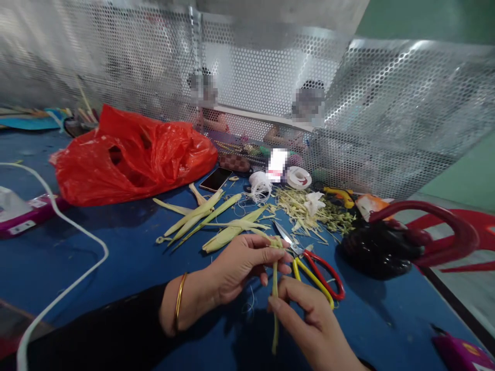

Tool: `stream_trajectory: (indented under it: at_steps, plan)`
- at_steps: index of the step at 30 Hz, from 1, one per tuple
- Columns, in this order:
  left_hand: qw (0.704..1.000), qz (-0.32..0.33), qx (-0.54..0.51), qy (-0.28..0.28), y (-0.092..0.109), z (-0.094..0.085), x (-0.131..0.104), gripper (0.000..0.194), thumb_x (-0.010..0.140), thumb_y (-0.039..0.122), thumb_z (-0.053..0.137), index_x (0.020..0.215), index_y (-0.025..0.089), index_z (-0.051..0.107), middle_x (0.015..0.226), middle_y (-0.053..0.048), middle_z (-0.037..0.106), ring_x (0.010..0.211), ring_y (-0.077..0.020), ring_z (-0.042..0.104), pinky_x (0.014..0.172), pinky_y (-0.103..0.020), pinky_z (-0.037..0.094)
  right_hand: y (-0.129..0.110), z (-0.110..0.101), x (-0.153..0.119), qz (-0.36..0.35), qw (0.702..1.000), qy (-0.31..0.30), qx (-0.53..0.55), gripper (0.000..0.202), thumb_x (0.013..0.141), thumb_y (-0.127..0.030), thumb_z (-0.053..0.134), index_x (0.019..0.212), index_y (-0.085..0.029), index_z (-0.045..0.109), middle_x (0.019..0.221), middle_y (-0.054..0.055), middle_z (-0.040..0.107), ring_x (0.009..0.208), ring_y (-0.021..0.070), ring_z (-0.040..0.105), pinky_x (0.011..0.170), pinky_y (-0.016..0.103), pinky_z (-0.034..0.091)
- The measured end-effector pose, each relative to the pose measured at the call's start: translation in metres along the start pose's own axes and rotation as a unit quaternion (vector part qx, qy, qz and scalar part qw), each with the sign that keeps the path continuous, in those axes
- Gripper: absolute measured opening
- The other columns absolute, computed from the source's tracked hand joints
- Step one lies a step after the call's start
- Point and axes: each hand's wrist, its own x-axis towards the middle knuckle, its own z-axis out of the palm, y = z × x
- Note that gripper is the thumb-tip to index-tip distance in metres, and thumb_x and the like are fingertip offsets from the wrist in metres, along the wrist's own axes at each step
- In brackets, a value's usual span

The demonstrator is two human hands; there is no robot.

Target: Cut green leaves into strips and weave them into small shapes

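My left hand [243, 265], with a gold bangle at the wrist, pinches the folded or knotted top of a pale green leaf strip [275, 281]. The strip hangs down from there, and the thumb and fingertips of my right hand [305, 314] are closed on it lower down. Just beyond my hands lie scissors [297, 250] with red and yellow handles, resting on the blue table [127, 257]. Several pale green husk-like leaves [228, 234] are spread to the upper left of my left hand.
A red plastic bag [135, 159] stands at the back left, near a phone [216, 179]. White string [261, 185], a tape roll [298, 178] and leaf scraps [301, 211] lie behind the scissors. A black bag [375, 252] sits right; a white cable [77, 216] curves left. Two people are reflected in the perforated panel [263, 67].
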Motion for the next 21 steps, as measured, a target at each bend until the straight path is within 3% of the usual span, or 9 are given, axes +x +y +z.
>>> stream_trajectory:
  at_steps: [3,7,9,12,13,17,21]
  plan:
    - [1.000,0.005,-0.005,0.008,0.000,0.001,0.000,0.025,0.071,0.025,0.078,0.090,0.011,0.070,0.077,-0.005,0.070,0.067,-0.0116,0.066,0.039,-0.013,0.040,-0.002,0.002,0.000,-0.016,0.999,-0.033,-0.013,0.030,0.087,-0.025,0.050,0.059,-0.020,0.041,0.059,-0.004,0.048,0.054,0.0097,0.044,0.053,0.020,0.037]
    - [1.000,-0.001,-0.011,0.014,0.000,0.001,0.000,0.025,0.069,0.026,0.080,0.088,0.011,0.070,0.073,-0.004,0.069,0.062,-0.0105,0.065,0.037,-0.012,0.038,0.000,0.001,-0.004,-0.054,0.997,-0.033,-0.049,0.030,0.089,-0.026,0.051,0.060,-0.020,0.044,0.059,-0.003,0.049,0.054,0.0103,0.046,0.052,0.021,0.038]
    - [1.000,0.004,-0.014,0.015,0.001,0.001,0.000,0.025,0.069,0.026,0.080,0.087,0.011,0.070,0.073,-0.003,0.069,0.060,-0.0095,0.064,0.036,-0.012,0.036,0.004,-0.004,-0.006,-0.084,0.992,0.041,-0.084,0.022,0.091,-0.025,0.050,0.069,-0.020,0.053,0.064,-0.002,0.055,0.058,0.0116,0.051,0.055,0.022,0.041]
    - [1.000,0.002,-0.011,-0.006,0.001,0.001,-0.001,0.026,0.069,0.025,0.080,0.089,0.012,0.071,0.075,-0.003,0.069,0.061,-0.0092,0.063,0.037,-0.012,0.037,0.012,-0.014,-0.004,-0.104,0.956,0.219,-0.165,0.007,0.090,-0.022,0.054,0.093,-0.022,0.061,0.082,0.002,0.063,0.076,0.0165,0.060,0.069,0.027,0.047]
    - [1.000,-0.004,-0.006,-0.016,0.002,0.001,-0.002,0.026,0.069,0.025,0.080,0.090,0.012,0.071,0.075,-0.003,0.068,0.061,-0.0093,0.063,0.038,-0.012,0.038,0.015,-0.017,-0.002,-0.103,0.948,0.236,-0.186,0.010,0.089,-0.023,0.056,0.098,-0.022,0.061,0.090,0.004,0.064,0.084,0.0188,0.062,0.075,0.029,0.048]
    - [0.999,-0.016,0.026,-0.043,0.000,0.002,-0.005,0.022,0.069,0.022,0.079,0.087,0.011,0.071,0.073,-0.004,0.067,0.062,-0.0092,0.062,0.041,-0.013,0.040,0.020,-0.021,0.004,-0.078,0.964,0.151,-0.203,0.014,0.091,-0.027,0.056,0.101,-0.024,0.064,0.102,0.007,0.068,0.096,0.0227,0.063,0.083,0.034,0.049]
    - [0.998,-0.023,0.033,-0.052,-0.001,0.001,-0.005,0.022,0.069,0.020,0.079,0.087,0.012,0.071,0.071,-0.002,0.065,0.063,-0.0100,0.062,0.043,-0.014,0.042,0.019,-0.021,0.004,-0.093,0.950,0.144,-0.263,0.013,0.092,-0.024,0.053,0.088,-0.025,0.064,0.093,0.004,0.071,0.093,0.0224,0.065,0.088,0.037,0.044]
